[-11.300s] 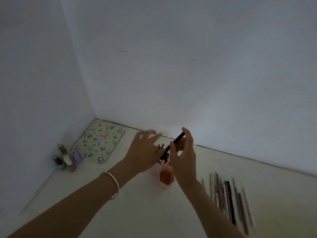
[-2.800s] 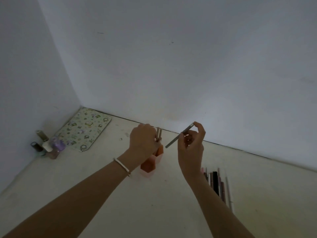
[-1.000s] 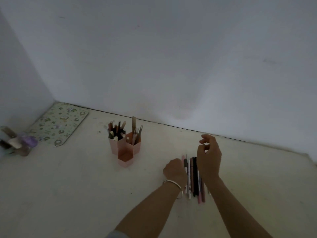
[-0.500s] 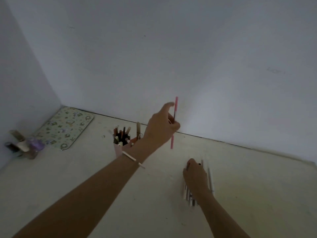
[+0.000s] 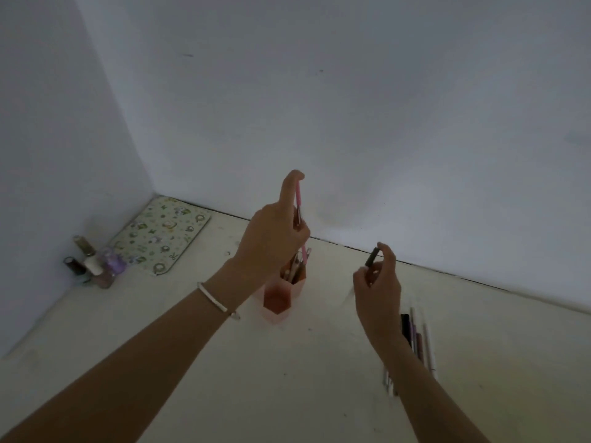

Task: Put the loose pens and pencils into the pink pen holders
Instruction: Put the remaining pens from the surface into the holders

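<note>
The pink pen holders (image 5: 277, 298) stand mid-table, partly hidden behind my left hand (image 5: 271, 238); several pens stick out of the rear ones. That hand pinches a thin pink pen (image 5: 300, 212) upright, its lower tip at the mouth of a rear holder. To the right, my right hand (image 5: 377, 286) is raised above the table and grips a dark pen (image 5: 371, 260) that points up. Several loose pens and pencils (image 5: 415, 340) lie in a row on the table under my right wrist.
A patterned flat pouch (image 5: 160, 235) lies in the far left corner by the walls. Several small bottles (image 5: 92, 263) stand to its left. The white table (image 5: 287, 378) meets the back wall just behind the holders.
My left hand carried the pink pen left and down over the holders. My right hand rose from the loose row with a dark pen in it.
</note>
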A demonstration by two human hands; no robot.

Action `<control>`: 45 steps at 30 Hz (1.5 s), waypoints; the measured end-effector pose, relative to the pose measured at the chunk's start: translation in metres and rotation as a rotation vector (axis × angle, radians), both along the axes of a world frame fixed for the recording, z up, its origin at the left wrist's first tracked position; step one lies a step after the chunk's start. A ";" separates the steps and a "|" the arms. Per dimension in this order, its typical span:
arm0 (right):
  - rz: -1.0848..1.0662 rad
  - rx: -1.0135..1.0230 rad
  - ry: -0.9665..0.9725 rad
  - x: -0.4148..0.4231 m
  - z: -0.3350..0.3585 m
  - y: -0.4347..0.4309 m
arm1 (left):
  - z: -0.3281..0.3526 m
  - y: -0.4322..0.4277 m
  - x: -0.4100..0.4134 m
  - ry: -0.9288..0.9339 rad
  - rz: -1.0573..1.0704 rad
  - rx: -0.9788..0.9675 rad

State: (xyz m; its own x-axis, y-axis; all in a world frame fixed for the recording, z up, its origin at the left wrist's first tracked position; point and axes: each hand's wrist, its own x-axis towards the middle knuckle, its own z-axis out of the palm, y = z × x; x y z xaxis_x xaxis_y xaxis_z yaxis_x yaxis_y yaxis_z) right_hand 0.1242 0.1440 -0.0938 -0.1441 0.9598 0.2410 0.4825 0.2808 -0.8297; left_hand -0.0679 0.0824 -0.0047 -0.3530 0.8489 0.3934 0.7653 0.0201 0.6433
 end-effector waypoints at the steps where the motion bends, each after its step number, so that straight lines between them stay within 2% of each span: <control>1: 0.003 0.035 0.057 -0.006 0.008 0.001 | -0.006 -0.002 0.001 0.083 0.012 -0.040; 5: 0.029 0.111 0.173 -0.021 0.023 0.000 | -0.030 -0.006 0.002 0.333 0.055 -0.093; 14: 0.028 0.062 0.182 -0.024 0.008 -0.008 | -0.060 -0.002 0.001 0.525 0.090 -0.113; 16: 0.030 0.067 0.190 -0.027 0.008 -0.008 | -0.057 -0.003 -0.002 0.482 0.094 -0.055; 21: 0.103 0.080 0.199 -0.047 0.009 -0.011 | -0.030 -0.008 -0.019 0.222 0.251 0.134; 25: 0.203 0.140 0.016 -0.058 -0.004 -0.017 | -0.010 -0.015 -0.024 0.094 0.257 0.139; 28: 0.240 0.267 -0.161 -0.059 -0.014 -0.022 | -0.003 -0.019 -0.018 0.042 0.222 0.117; 33: 0.096 0.273 -0.024 -0.036 0.009 -0.002 | -0.006 -0.011 0.026 0.037 0.131 0.101; 36: -0.011 0.258 0.031 -0.008 0.031 0.019 | -0.028 0.008 0.074 -0.025 0.034 -0.034; 42: -0.124 0.212 0.049 0.061 0.043 0.036 | -0.108 0.037 0.167 -0.164 -0.048 -0.650; 45: -0.154 0.178 0.033 0.090 0.034 0.033 | -0.136 0.035 0.194 -0.154 -0.076 -0.766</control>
